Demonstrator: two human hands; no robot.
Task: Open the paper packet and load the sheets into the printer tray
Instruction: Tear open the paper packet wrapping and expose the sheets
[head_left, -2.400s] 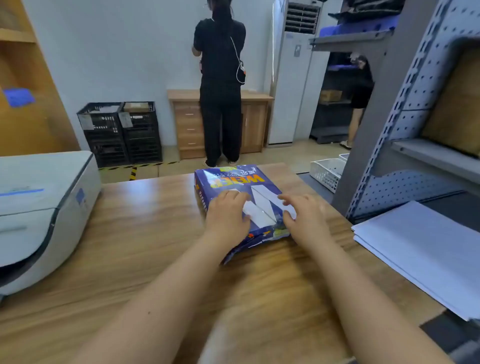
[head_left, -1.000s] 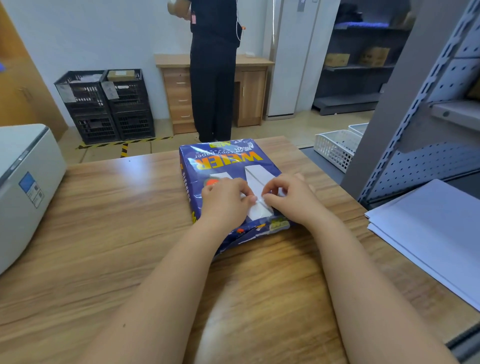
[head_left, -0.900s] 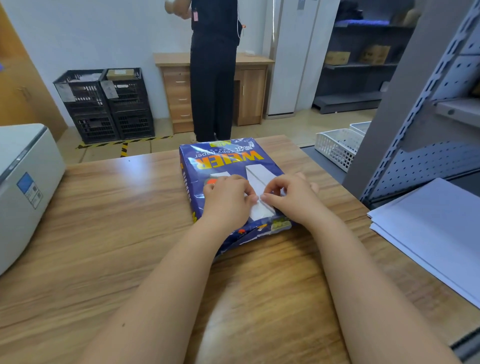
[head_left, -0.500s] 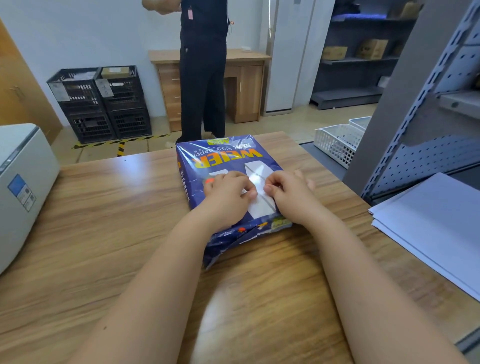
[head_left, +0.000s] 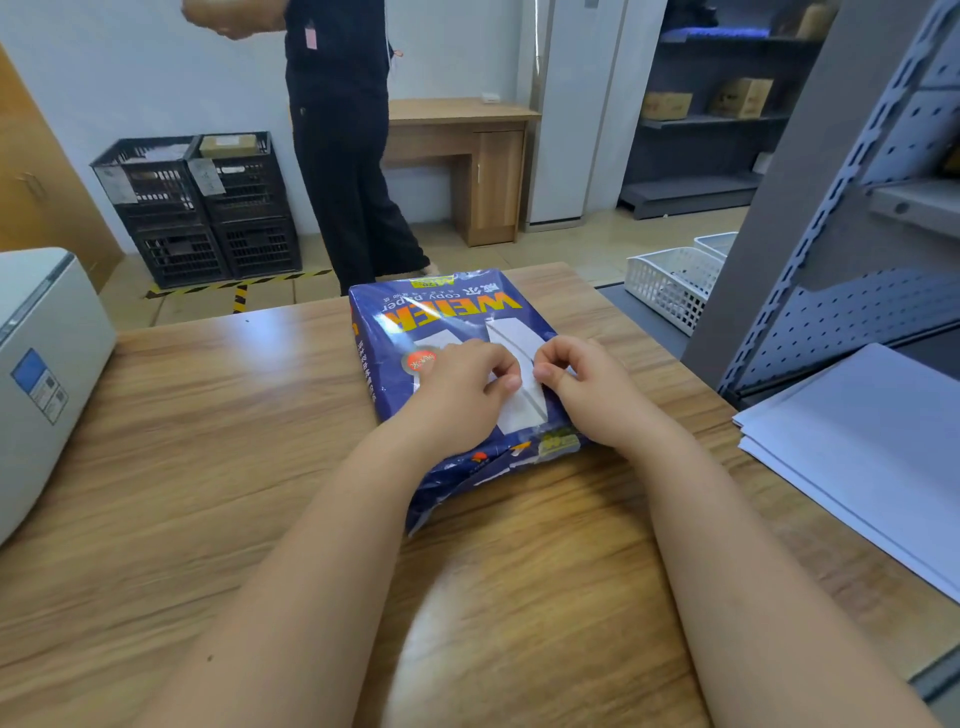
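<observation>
A blue packet of copy paper (head_left: 447, 317) lies flat on the wooden table (head_left: 208, 441), its yellow lettering facing away from me. Both hands rest on its top near the front end. My left hand (head_left: 462, 389) and my right hand (head_left: 587, 389) each pinch the wrapper at the white folded seam between them, fingertips almost touching. The wrapper's near end is loose and crumpled at the front edge. A white printer (head_left: 41, 374) stands at the table's left edge, only partly in view; its tray is not visible.
A stack of loose white sheets (head_left: 872, 447) lies at the table's right. A grey perforated metal shelf (head_left: 841, 218) stands beyond it. White baskets (head_left: 670, 280) and black crates (head_left: 197, 208) sit on the floor. A person in black (head_left: 343, 140) stands behind the table.
My hands have closed in from a flat hold to pinching the seam at the packet's middle. The person behind has stepped to the left.
</observation>
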